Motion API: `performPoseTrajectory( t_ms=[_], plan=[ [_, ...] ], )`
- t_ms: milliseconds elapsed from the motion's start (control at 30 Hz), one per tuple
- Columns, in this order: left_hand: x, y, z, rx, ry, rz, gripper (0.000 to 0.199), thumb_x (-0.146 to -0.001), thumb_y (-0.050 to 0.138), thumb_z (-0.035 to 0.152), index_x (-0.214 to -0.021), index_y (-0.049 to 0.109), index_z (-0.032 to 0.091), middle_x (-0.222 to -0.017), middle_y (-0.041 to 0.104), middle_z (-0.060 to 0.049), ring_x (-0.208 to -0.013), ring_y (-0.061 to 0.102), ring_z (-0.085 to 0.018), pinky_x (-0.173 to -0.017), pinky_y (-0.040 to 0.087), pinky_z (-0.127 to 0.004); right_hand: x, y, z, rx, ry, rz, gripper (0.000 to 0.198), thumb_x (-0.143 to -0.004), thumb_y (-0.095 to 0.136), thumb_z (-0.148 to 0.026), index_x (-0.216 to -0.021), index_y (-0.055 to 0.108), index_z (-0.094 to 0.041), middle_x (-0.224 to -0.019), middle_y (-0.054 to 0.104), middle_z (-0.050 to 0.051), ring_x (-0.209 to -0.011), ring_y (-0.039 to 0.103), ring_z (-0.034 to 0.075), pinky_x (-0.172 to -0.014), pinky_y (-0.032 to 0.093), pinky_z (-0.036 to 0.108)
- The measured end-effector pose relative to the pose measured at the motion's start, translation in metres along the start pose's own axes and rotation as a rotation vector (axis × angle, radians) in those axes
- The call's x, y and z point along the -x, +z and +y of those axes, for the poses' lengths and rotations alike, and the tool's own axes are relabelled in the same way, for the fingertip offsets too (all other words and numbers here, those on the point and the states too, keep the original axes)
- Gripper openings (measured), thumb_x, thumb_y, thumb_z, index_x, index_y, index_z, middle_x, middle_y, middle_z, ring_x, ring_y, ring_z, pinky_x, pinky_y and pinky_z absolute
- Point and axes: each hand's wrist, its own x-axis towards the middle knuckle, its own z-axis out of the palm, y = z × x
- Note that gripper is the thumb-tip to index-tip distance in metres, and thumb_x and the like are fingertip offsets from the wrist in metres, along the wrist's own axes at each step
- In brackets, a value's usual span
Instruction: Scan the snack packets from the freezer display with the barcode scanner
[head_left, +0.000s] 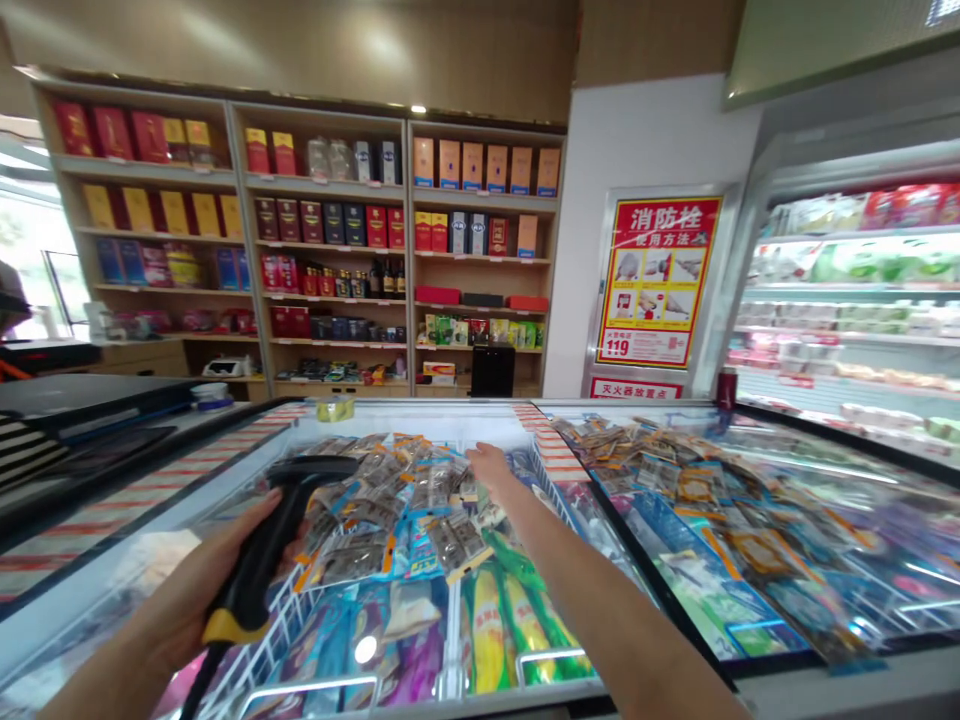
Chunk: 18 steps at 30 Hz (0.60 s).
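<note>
My left hand (255, 540) is wrapped round the grip of a black barcode scanner (251, 570) with a yellow band near its base and a cord running down. The scanner's head is over the left side of an open chest freezer (450, 412). Inside, my right hand (491, 470) reaches toward the back, over packaged ice creams (435, 485) in dark and blue wrappers. Its fingers are small and blurred, so their grip cannot be made out. Nearer to me, yellow-and-green ice cream packs (491, 620) lie in a white wire basket (452, 640).
A black divider (637, 560) separates another freezer section with more packs (697, 490) on the right. A roll of yellow tape (335, 408) rests on the back rim. Shelves of boxes (322, 222) stand behind; a lit refrigerated display (847, 290) is at the right.
</note>
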Motion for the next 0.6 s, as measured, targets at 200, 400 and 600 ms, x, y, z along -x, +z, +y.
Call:
performPoseTrajectory(
  t_ms=[200,400,600],
  plan=[
    [0.008,0.023,-0.003,-0.033,0.003,-0.056,0.018,-0.08,0.045,0.025,-0.081,0.058,0.013,-0.058,0.059,-0.004,-0.042,0.052,-0.008,-0.039,0.045,-0.017,0.012,-0.119,0.002,0.52,-0.05,0.219,0.028,-0.081,0.047,-0.029,-0.105,0.052,-0.014,-0.107,0.053,0.008,-0.092,0.053,0.018,-0.077,0.044,0.039],
    [0.01,0.06,-0.015,-0.074,-0.062,-0.14,0.02,-0.077,0.049,0.028,-0.079,0.058,0.011,-0.064,0.061,-0.007,-0.043,0.052,-0.009,-0.039,0.045,-0.018,0.03,-0.263,0.009,1.019,0.006,0.448,0.029,-0.077,0.046,-0.024,-0.101,0.058,-0.013,-0.107,0.057,0.016,-0.106,0.048,0.027,-0.088,0.034,0.039],
    [0.014,0.094,-0.026,-0.098,-0.095,-0.254,0.022,-0.073,0.054,0.033,-0.073,0.057,0.011,-0.063,0.06,-0.007,-0.044,0.052,-0.009,-0.04,0.045,-0.019,0.041,-0.301,0.021,1.338,0.076,0.459,0.033,-0.073,0.044,-0.03,-0.093,0.062,-0.011,-0.101,0.06,0.022,-0.1,0.051,0.037,-0.079,0.034,0.051]
  ],
)
